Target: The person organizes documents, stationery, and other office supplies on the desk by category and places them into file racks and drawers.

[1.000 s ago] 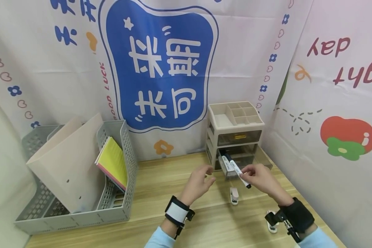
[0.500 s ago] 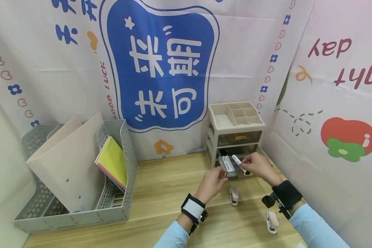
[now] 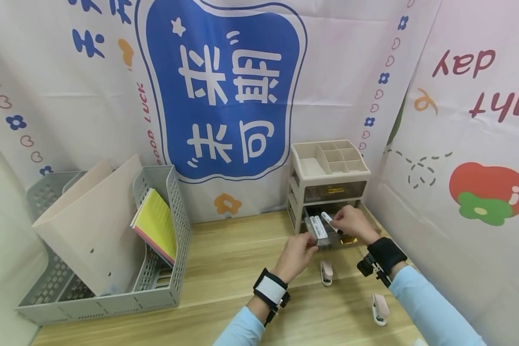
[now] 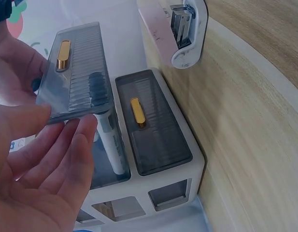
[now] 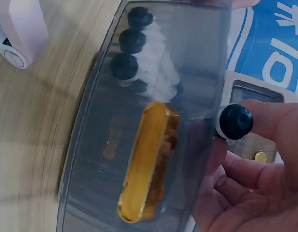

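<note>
A beige desktop organizer [image 3: 299,194] stands at the back right, its lower see-through drawer [image 5: 98,164] pulled out. My left hand [image 3: 295,255] pinches the drawer's front left corner, thumb on the front face and fingers along the side, as the left wrist view shows. Over the open drawer, my right hand [image 3: 354,224] pinches a white marker [image 3: 327,217] with a black cap [image 5: 236,122], held at a tilt. Several white markers [image 3: 318,227] lie side by side at the drawer's left; their black caps show through the front in the right wrist view. The front carries a gold handle [image 5: 144,164].
A pink-and-white stapler [image 3: 326,273] rests just before the drawer, and a second stapler [image 3: 380,309] lies nearer, at right. On the left stands a grey file rack [image 3: 99,305] with a beige folder [image 3: 95,230] and a yellow notepad [image 3: 157,226]. Printed cloth [image 3: 328,72] hangs behind.
My left hand has moved right and forward onto the drawer corner. My right hand has carried the marker back and inward, from beyond the drawer front to over the drawer.
</note>
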Demonstrator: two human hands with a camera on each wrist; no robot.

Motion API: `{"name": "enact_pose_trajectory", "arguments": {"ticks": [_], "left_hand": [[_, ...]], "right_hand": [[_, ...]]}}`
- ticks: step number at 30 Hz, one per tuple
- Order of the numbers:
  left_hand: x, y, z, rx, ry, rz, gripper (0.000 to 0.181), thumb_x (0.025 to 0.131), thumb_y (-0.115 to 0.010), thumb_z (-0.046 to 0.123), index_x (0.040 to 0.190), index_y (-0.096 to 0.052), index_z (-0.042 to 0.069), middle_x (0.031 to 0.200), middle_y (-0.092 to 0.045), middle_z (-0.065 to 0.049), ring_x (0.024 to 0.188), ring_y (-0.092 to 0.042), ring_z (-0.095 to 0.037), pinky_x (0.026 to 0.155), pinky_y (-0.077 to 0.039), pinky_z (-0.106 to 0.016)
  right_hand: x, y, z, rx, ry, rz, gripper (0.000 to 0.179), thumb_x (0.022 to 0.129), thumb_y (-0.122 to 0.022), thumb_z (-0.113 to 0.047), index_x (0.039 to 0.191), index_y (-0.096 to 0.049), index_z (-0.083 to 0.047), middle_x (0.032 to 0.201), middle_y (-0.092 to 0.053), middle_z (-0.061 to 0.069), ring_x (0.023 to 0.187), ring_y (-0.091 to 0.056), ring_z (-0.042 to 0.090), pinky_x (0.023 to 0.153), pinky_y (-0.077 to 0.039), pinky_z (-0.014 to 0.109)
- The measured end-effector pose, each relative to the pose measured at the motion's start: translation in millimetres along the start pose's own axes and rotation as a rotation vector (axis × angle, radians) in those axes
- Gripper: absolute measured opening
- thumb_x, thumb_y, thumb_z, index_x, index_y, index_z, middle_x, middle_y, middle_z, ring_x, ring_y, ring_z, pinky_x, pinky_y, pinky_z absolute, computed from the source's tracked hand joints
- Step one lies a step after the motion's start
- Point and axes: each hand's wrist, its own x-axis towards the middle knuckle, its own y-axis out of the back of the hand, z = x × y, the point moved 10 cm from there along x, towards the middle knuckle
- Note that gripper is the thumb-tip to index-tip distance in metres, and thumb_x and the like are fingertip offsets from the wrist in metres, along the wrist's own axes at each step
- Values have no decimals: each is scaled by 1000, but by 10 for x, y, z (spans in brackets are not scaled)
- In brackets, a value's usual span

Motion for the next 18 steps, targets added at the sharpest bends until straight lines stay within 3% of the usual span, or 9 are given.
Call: {"name": "enact_pose_trajectory", "arguments": {"ticks": [7,10,14,18], "left_hand": [[9,-18,-13,6,3,-30,9,85,-67,15,90,-63,10,87,-69,1,76,-62,-4,63,-47,-11],[16,10,-12,12,0,-35,9,86,-67,16,92,-63,10,87,-69,1,77,-62,-5,64,-47,-12],[56,114,-21,17,-3,-18,11,86,-65,13,95,-64,8,89,-68,-1,78,-62,-7,65,-48,-13],[157,292,-13,29,-7,5,13,86,-65,11,98,-64,5,91,-66,-4,79,-62,-10,66,-49,-14]], "right_hand": [[104,-84,32,-24,-10,-21,18,80,-64,-16,68,-69,-4,58,-55,-1,50,-46,13,50,-37,26],[132,-130,36,-23,-11,-42,14,79,-65,-16,79,-69,-2,70,-64,6,59,-54,17,56,-43,28],[174,-219,54,-31,17,-76,24,79,-67,-18,94,-65,1,88,-66,15,72,-59,23,62,-47,34],[183,-276,82,-48,-32,-111,27,80,-66,-14,101,-62,2,97,-65,17,80,-59,25,70,-48,37]]}}
